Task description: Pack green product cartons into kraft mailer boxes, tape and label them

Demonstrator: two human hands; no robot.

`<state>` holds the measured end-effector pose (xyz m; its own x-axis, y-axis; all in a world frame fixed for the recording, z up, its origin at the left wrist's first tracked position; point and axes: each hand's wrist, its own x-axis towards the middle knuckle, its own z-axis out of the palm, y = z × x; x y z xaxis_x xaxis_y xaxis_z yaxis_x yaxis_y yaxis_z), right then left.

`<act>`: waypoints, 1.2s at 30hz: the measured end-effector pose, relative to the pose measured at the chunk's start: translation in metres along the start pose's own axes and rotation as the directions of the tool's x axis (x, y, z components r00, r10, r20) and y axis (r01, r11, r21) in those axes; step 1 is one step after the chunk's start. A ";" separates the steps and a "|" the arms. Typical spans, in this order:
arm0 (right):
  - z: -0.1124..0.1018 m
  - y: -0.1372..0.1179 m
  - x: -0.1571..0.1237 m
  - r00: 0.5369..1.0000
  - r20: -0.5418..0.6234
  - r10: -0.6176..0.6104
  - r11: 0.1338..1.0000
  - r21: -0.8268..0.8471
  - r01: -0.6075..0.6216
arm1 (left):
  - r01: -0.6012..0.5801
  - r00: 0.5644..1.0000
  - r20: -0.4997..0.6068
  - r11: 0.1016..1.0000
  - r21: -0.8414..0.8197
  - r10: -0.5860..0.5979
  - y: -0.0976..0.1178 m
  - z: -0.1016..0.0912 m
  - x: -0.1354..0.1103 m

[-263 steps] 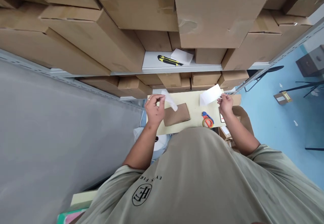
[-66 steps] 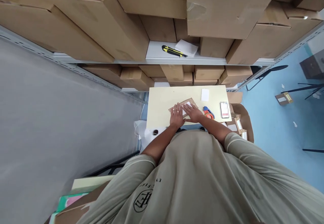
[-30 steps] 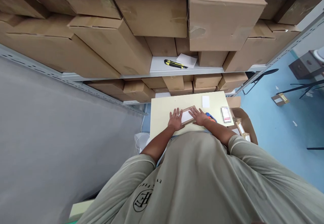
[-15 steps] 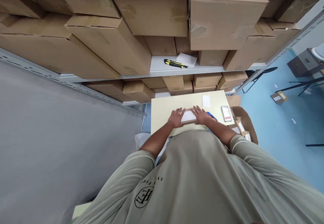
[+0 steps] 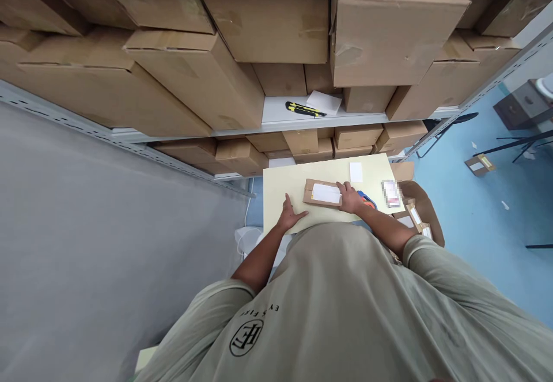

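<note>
A flat brown parcel [image 5: 310, 186] with a white label [image 5: 326, 193] stuck on top lies on the small pale yellow table [image 5: 280, 189]. My right hand [image 5: 349, 197] rests on the parcel's right end, fingers laid over its edge. My left hand [image 5: 289, 218] lies flat and open on the bare tabletop, a little to the left of the parcel and apart from it.
An orange and blue tape dispenser [image 5: 367, 200] sits just right of my right hand. A white slip [image 5: 356, 171] and a small printed item [image 5: 391, 193] lie further right. A yellow utility knife [image 5: 302, 109] rests on the shelf among cardboard boxes [image 5: 194, 76]. An open carton [image 5: 417, 215] stands by the table.
My left hand has come off the parcel and dropped to the bare table near its front edge. My right hand stays on the parcel's right end. Much earlier both hands held white slips.
</note>
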<state>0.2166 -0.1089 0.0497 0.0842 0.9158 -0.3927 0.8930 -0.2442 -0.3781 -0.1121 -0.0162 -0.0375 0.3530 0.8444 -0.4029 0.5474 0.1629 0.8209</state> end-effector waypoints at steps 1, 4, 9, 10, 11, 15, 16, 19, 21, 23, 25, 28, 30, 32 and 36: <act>-0.003 -0.002 -0.003 0.999 -0.044 -0.005 0.999 0.037 0.007 | 0.079 0.997 -0.012 0.991 -0.105 -0.081 0.001 -0.003 -0.002; -0.016 -0.009 -0.009 0.983 -0.183 0.024 0.979 0.205 0.014 | 0.253 0.964 0.029 0.872 -0.419 -0.266 0.014 -0.015 -0.003; -0.038 -0.024 -0.012 0.998 -0.065 -0.015 0.733 0.678 0.055 | 0.246 0.968 0.133 0.702 -0.668 -0.213 0.062 -0.036 0.005; -0.041 -0.027 -0.013 0.997 -0.022 -0.069 0.656 0.752 0.062 | 0.221 0.975 0.154 0.682 -0.697 -0.159 0.074 -0.039 0.005; -0.042 -0.030 -0.014 0.993 0.003 -0.116 0.588 0.806 0.066 | 0.193 0.980 0.174 0.662 -0.724 -0.096 0.085 -0.041 0.006; -0.041 -0.045 -0.025 0.992 -0.011 -0.125 0.506 0.859 0.074 | 0.147 0.976 0.212 0.559 -0.816 0.052 0.119 -0.044 0.003; -0.039 -0.050 -0.028 0.995 -0.028 -0.093 0.529 0.846 0.073 | 0.162 0.974 0.221 0.531 -0.832 0.049 0.124 -0.044 0.002; -0.035 -0.065 -0.037 0.996 -0.091 0.011 0.633 0.772 0.063 | 0.203 0.970 0.242 0.451 -0.869 0.029 0.133 -0.042 0.000; -0.033 -0.074 -0.044 0.989 -0.143 0.041 0.685 0.724 0.077 | 0.178 0.977 0.210 0.404 -0.897 0.036 0.139 -0.040 0.000; -0.033 -0.082 -0.052 0.981 -0.189 0.040 0.711 0.695 0.105 | 0.127 0.986 0.157 0.374 -0.919 0.052 0.147 -0.037 -0.001; -0.034 -0.086 -0.061 0.976 -0.215 0.040 0.724 0.680 0.121 | 0.095 0.989 0.130 0.367 -0.925 0.071 0.155 -0.034 -0.001; -0.036 -0.085 -0.074 0.966 -0.247 0.076 0.730 0.673 0.115 | 0.107 0.981 0.162 0.407 -0.907 0.105 0.167 -0.024 -0.002; -0.036 -0.077 -0.083 0.952 -0.282 0.120 0.731 0.674 0.107 | 0.134 0.969 0.214 0.467 -0.874 0.123 0.171 -0.013 0.000; -0.036 -0.062 -0.092 0.931 -0.315 0.184 0.737 0.671 0.082 | 0.173 0.947 0.292 0.559 -0.811 0.131 0.172 0.003 0.003; -0.049 0.000 -0.122 0.853 -0.353 0.383 0.770 0.632 -0.084 | 0.217 0.906 0.417 0.769 -0.601 0.070 0.169 0.044 0.009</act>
<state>0.2277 -0.2051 0.1383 0.5703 0.8006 -0.1839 0.4010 -0.4667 -0.7883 0.0174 -0.0035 0.0796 0.6744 0.5638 -0.4767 0.0418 0.6155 0.7871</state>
